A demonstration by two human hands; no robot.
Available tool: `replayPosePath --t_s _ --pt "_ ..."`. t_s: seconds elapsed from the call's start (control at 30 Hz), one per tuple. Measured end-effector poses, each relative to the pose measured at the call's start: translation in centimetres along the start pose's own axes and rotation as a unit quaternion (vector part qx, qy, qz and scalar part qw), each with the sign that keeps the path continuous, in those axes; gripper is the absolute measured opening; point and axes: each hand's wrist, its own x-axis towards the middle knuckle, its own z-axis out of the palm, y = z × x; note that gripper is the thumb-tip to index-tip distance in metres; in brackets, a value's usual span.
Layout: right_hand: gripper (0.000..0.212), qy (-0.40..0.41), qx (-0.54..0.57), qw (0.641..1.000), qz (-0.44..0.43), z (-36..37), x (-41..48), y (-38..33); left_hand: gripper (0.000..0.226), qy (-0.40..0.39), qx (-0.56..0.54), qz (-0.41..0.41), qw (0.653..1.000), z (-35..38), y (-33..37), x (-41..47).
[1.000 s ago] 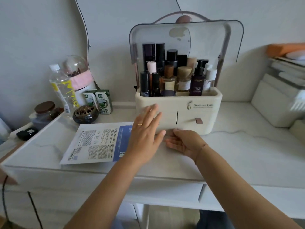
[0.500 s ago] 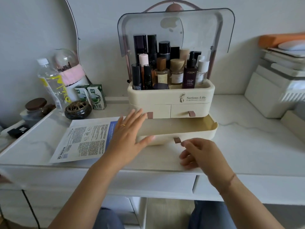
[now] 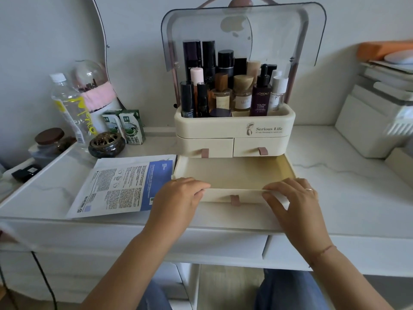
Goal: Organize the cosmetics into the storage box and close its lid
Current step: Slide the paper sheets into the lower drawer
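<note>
A cream storage box (image 3: 212, 129) stands on the white desk with its clear lid (image 3: 279, 32) raised. Several cosmetic bottles (image 3: 260, 97) stand upright in its top tray. The wide bottom drawer (image 3: 232, 173) is pulled far out and looks empty. My left hand (image 3: 178, 198) grips the left part of the drawer's front wall, and my right hand (image 3: 292, 198) grips the right part. A flat face-mask sachet (image 3: 123, 186) lies on the desk just left of the drawer, partly under my left hand.
A water bottle (image 3: 69, 104), a dome jar with a pink band (image 3: 93, 90), two small green cartons (image 3: 125, 126), a dark incense burner (image 3: 106, 145) and a brown-lidded jar (image 3: 50, 139) stand at the left. White boxes (image 3: 380, 117) are stacked at the right.
The bottom drawer has slid out toward me, from shut to fully extended. My right hand pulled it by its tab, then both hands moved onto its front wall.
</note>
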Motion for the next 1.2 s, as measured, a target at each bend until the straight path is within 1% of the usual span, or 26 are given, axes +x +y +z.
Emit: replayPosePath --t_s 0.17,0.23,0.3,0.37,0.43,0.47,0.53,0.57,0.6,0.63,0.67,0.73,0.77,0.8,0.87,0.9,0.93,1.03,1.13,1.2 --pt "0.009 -0.015 -0.004 1.0 0.013 -1.2 -0.8 -0.2 0.025 -0.002 -0.002 0.024 1.0 -0.4 0.2 -1.1" --pt "0.012 -0.017 -0.008 1.0 0.02 -1.4 -0.8 -0.7 0.024 0.005 -0.008 0.029 1.0 -0.4 0.4 -1.2" --pt "0.018 -0.004 0.009 1.0 0.024 -1.6 -0.9 -1.4 0.02 0.028 -0.022 0.03 0.999 -0.6 0.2 -1.4" --pt "0.025 0.029 0.06 0.997 0.026 -1.9 -1.1 -2.8 0.026 0.067 -0.058 0.008 0.996 -1.4 -0.6 -1.7" --pt "0.028 0.053 0.134 0.99 0.001 -1.8 -1.4 -5.5 0.029 0.127 -0.093 -0.045 0.987 -2.7 -2.4 -2.1" --pt "0.026 0.036 0.187 0.982 -0.011 -1.4 -1.8 -7.2 0.028 0.162 -0.103 -0.084 0.978 -3.4 -3.8 -2.4" --pt "0.028 -0.055 0.301 0.952 -0.025 0.4 -3.1 -10.6 0.027 0.219 -0.107 -0.181 0.953 -4.8 -7.2 -3.0" --pt "0.033 -0.112 0.329 0.937 -0.031 1.5 -3.8 -12.2 0.029 0.23 -0.101 -0.233 0.94 -5.5 -9.0 -3.2" --pt "0.038 -0.162 0.332 0.928 -0.039 2.8 -4.3 -13.7 0.032 0.226 -0.097 -0.283 0.927 -6.2 -10.6 -3.4" --pt "0.044 -0.194 0.323 0.925 -0.051 4.1 -4.5 -14.9 0.037 0.208 -0.102 -0.331 0.915 -6.8 -12.2 -3.4" --pt "0.048 -0.209 0.311 0.925 -0.059 5.5 -4.3 -15.9 0.043 0.185 -0.114 -0.374 0.902 -7.3 -13.4 -3.4" --pt "0.054 -0.203 0.294 0.933 -0.04 7.7 -3.1 -17.3 0.052 0.137 -0.143 -0.434 0.879 -8.1 -15.2 -3.4" --pt "0.056 -0.2 0.288 0.936 -0.018 8.5 -2.4 -17.8 0.053 0.112 -0.156 -0.446 0.874 -8.3 -15.9 -3.3" --pt "0.057 -0.201 0.284 0.937 0.003 9.3 -1.8 -18.2 0.048 0.089 -0.17 -0.447 0.874 -8.5 -16.4 -3.2" --pt "0.058 -0.21 0.286 0.935 0.026 10.7 -1.2 -18.7 0.021 0.057 -0.21 -0.438 0.872 -8.9 -16.8 -2.9" --pt "0.058 -0.212 0.285 0.934 0.03 11.3 -1.2 -18.9 0.011 0.048 -0.232 -0.43 0.871 -9.0 -17.0 -2.7" --pt "0.058 -0.211 0.283 0.935 0.032 11.8 -1.2 -19.0 0.007 0.041 -0.249 -0.422 0.871 -9.2 -17.2 -2.5" --pt "0.055 -0.205 0.293 0.933 0.04 12.8 -0.5 -19.1 0.012 0.041 -0.275 -0.42 0.864 -9.7 -17.8 -2.5" --pt "0.051 -0.212 0.315 0.924 0.049 13.2 0.6 -19.2 0.016 0.094 -0.299 -0.422 0.851 -9.9 -18.2 -2.8" --pt "0.047 -0.211 0.319 0.922 0.05 13.4 1.2 -19.3 0.025 0.132 -0.303 -0.413 0.849 -9.8 -18.0 -3.1"
